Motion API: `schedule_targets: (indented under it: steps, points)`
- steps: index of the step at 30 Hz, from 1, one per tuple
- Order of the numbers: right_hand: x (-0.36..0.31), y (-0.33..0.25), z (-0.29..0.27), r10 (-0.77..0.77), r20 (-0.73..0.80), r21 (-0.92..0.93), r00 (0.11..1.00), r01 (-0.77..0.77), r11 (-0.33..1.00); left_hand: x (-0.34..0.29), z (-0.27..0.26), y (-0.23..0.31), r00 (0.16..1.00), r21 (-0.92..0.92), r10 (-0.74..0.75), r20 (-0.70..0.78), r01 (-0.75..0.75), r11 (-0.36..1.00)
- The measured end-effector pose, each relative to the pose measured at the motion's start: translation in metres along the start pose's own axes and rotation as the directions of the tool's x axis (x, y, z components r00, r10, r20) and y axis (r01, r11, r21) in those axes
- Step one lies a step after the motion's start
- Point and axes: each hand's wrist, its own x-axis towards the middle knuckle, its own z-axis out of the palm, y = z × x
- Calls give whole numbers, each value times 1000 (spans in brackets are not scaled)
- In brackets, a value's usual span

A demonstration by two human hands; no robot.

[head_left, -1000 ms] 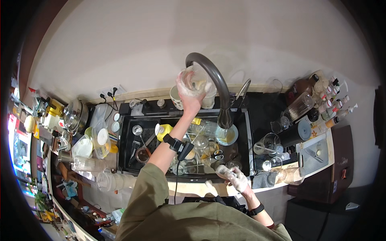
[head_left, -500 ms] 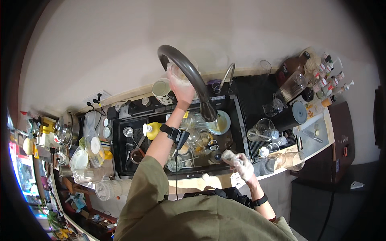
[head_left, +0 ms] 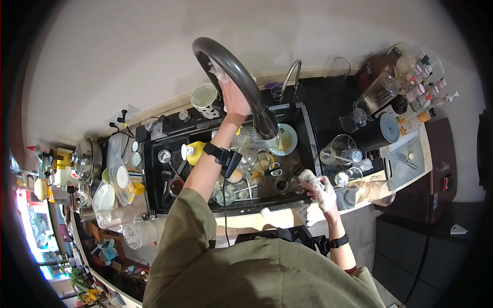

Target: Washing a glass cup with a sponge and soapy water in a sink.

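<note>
Head view: two bare hands work at a black sink (head_left: pixel 310 141) in the middle of the frame.
Left hand (head_left: pixel 234 98): raised at upper centre, behind the dark tap neck (head_left: pixel 245 78), which hides much of it; I can't tell whether its fingers are wide, narrow or round something.
Right hand (head_left: pixel 324 192): right of centre, over the sink's near edge, fingers bunched and white with suds; whether a lump of foam or a soapy pad sits in them, I can't tell. Held there, drips probably mostly land in the basin.
Patterned cup (head_left: pixel 208 109): beside the left hand on the back ledge, upright, likely put there to spare room in the crowded sink.
Clear glassware (head_left: pixel 247 159): heaped mid-sink, probably because the basin catches the wet.
Pale blue plate (head_left: pixel 290 139): right part of the sink, by the tap head.
Yellow bottle (head_left: pixel 194 154): left part of the sink, seemingly kept within reach.
Clear jars (head_left: pixel 342 148): on the bench at right, perhaps grouped to drain.
</note>
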Motion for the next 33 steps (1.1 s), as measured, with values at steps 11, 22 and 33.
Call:
schedule_targets:
  steps: [11, 22, 33]
  points:
    - [26, 3, 27, -45, 68, -336, 997, 65, 940, -33, -45, 19, 995, 176, 94, -27, -88, 980]
    - [45, -14, 79, -152, 236, -487, 960, 252, 836, -188, -97, -13, 711, 111, -676, 192, 669, 735]
    - [40, -22, 106, -198, 381, -565, 903, 396, 724, -297, -79, -68, 346, 474, -880, 324, 746, 468]
